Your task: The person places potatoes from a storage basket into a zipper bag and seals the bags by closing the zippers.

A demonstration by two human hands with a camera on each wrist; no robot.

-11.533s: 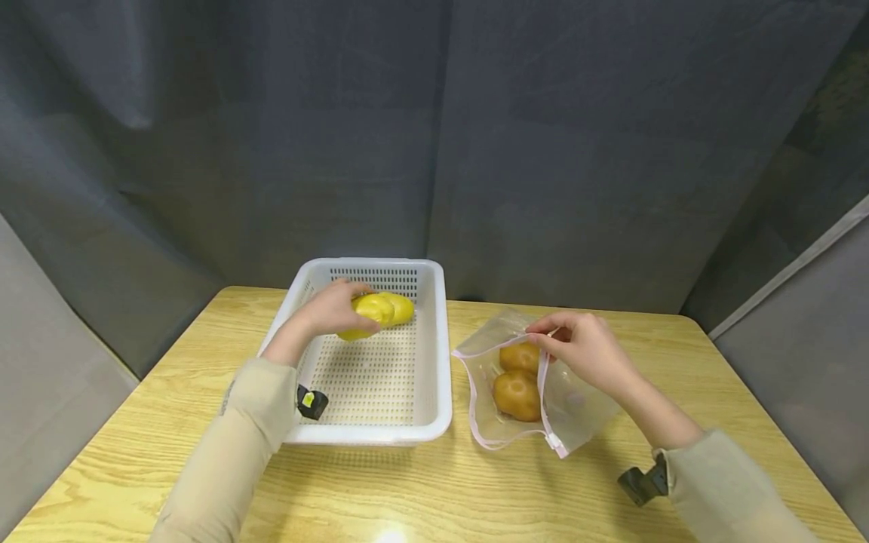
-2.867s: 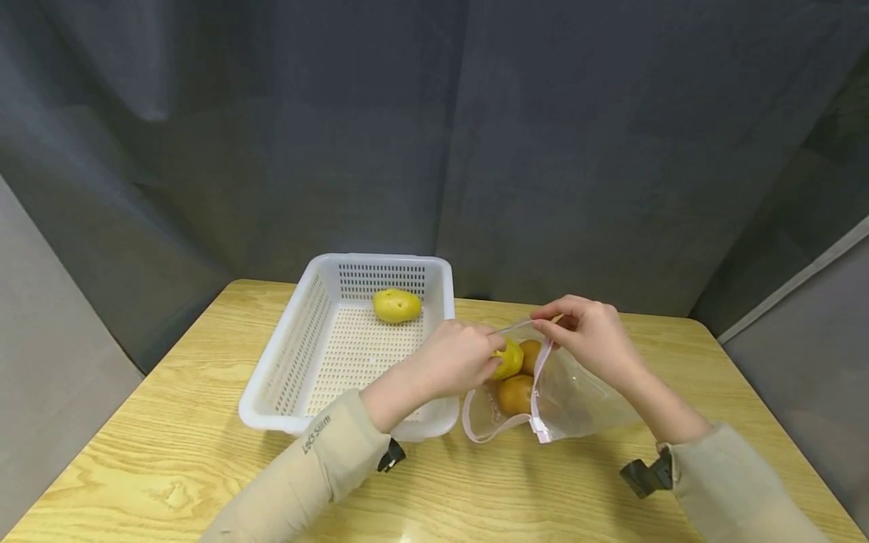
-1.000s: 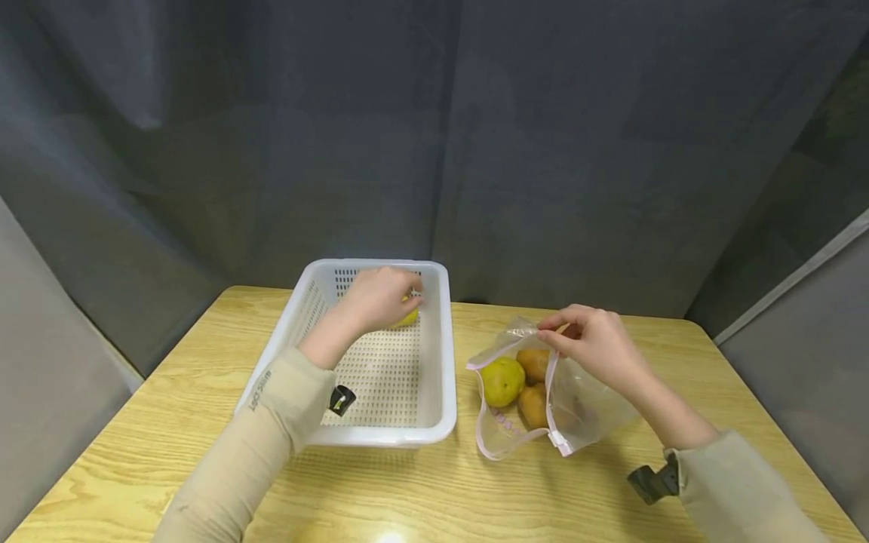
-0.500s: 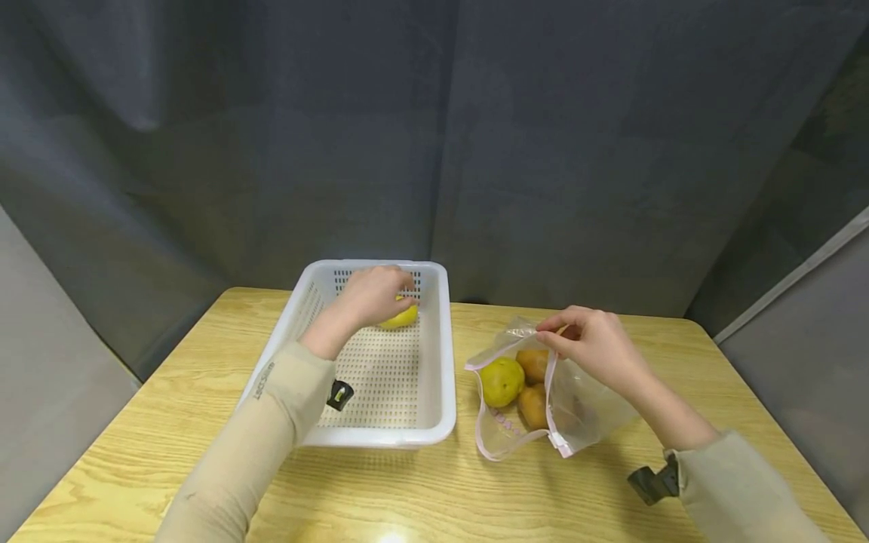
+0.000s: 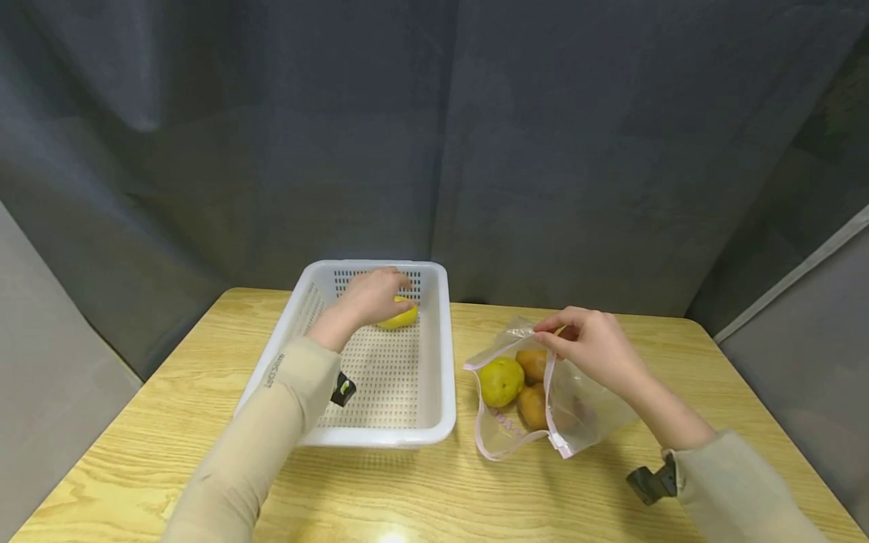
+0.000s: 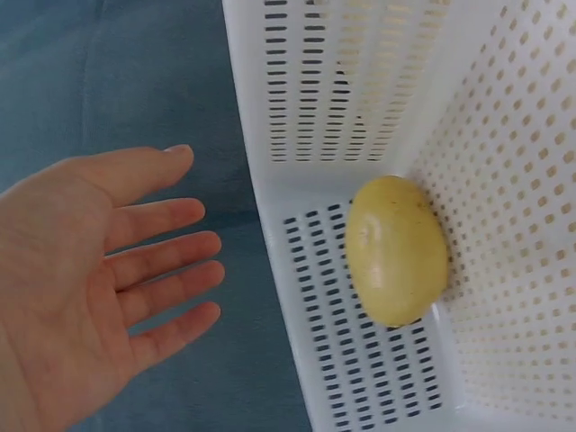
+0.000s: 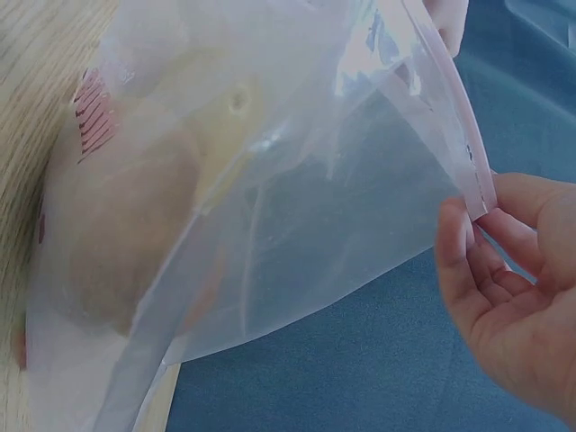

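Note:
My left hand hovers over the far end of the white basket, fingers loosely extended and holding nothing. Below it, in the basket's far right corner, lies a yellow potato, partly hidden by the hand in the head view. The left wrist view shows a gap between the fingertips and the potato. With thumb and fingers, my right hand pinches the pink-edged rim of a clear plastic slider bag, whose mouth gapes toward the basket. Inside the bag sit another yellow potato and two brown, potato-like ones.
Basket and bag stand side by side on a wooden table. Dark curtains hang behind the table's far edge. The bag's slider is at its near corner.
Earlier, two yellow potatoes lay in the basket. My left hand has carried one into the bag, let go and returned over the basket. The right hand keeps pinching the bag's rim.

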